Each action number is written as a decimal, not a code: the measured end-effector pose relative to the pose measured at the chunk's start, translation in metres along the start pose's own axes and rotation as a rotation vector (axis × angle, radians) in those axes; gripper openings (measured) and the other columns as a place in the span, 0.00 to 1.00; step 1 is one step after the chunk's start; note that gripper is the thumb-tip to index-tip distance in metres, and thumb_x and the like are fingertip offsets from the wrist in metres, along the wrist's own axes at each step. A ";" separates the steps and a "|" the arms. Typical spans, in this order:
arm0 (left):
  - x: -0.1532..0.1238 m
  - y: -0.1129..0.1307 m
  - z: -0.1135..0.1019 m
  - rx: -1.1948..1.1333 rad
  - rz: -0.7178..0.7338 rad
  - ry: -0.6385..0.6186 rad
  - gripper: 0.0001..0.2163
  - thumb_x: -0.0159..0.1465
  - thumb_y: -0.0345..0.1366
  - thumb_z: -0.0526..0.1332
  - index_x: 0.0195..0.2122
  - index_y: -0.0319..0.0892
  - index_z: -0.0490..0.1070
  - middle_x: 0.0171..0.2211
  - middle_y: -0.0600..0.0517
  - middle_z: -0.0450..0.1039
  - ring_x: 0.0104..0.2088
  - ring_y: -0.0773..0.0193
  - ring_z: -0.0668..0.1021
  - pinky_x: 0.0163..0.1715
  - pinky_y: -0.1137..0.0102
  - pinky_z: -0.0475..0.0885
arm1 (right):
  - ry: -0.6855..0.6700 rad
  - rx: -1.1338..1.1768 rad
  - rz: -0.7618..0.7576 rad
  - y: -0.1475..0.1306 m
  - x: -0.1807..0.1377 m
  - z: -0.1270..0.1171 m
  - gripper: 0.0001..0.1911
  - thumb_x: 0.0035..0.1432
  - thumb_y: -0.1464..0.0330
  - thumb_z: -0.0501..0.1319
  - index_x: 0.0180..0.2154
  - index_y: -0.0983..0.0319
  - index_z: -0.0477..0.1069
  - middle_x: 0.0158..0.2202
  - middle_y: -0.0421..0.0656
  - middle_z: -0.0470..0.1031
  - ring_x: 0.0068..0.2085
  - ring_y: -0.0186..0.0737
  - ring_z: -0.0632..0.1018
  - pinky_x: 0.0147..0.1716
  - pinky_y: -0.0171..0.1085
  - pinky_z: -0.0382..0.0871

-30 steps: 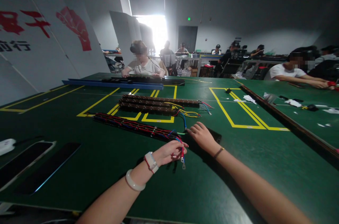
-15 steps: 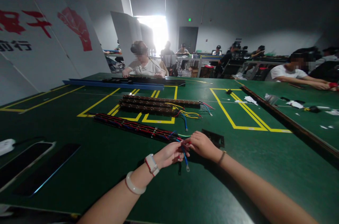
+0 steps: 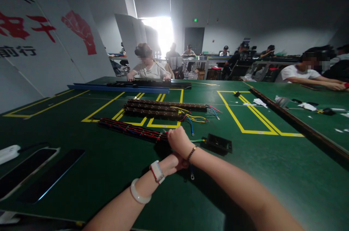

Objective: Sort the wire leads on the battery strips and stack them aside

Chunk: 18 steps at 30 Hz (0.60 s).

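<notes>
A long black strip with a bundle of red and blue wires (image 3: 133,129) lies slantwise on the green table, its right end running under my hands. My right hand (image 3: 180,142) is closed over the wire bundle at that end; its fingertips are hidden. Below it, my left hand (image 3: 174,163) is closed round the wires, partly covered by my right wrist. A blue cable with a ring lug (image 3: 192,177) hangs out beneath my left hand. A green wire (image 3: 197,140) leads right from my hands to a black rectangular box (image 3: 218,143).
Beyond lie more dark strips (image 3: 163,109) with yellow, red and blue leads. A blue channel (image 3: 117,87) sits near a co-worker (image 3: 148,65) across the table. Two phone-like slabs (image 3: 58,176) lie at left. A long brown strip (image 3: 294,122) and paper scraps (image 3: 260,103) are at right.
My right hand has moved left over the wire bundle, and its wrist now crosses over my left hand. The black box and its green wire have come into fuller view.
</notes>
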<state>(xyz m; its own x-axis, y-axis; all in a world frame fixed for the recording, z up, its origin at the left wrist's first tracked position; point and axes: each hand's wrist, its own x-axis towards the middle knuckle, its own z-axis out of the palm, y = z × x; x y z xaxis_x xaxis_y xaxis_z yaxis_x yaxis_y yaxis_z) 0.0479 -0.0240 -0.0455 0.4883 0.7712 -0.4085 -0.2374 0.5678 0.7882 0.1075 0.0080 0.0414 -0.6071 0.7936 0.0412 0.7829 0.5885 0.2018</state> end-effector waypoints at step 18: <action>-0.008 0.018 -0.003 0.393 0.014 -0.083 0.20 0.61 0.52 0.56 0.38 0.35 0.66 0.26 0.48 0.75 0.16 0.74 0.67 0.17 0.76 0.59 | 0.417 0.138 -0.104 0.079 -0.102 0.085 0.17 0.63 0.71 0.54 0.54 0.62 0.66 0.43 0.48 0.73 0.44 0.42 0.72 0.51 0.43 0.61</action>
<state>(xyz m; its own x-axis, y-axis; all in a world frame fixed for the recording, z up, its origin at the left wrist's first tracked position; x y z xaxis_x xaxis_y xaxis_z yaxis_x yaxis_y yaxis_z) 0.0371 -0.0194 -0.0294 0.5571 0.7433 -0.3703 0.0871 0.3911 0.9162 0.2428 -0.0130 -0.0299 -0.6642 0.6158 0.4238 0.7086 0.6993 0.0945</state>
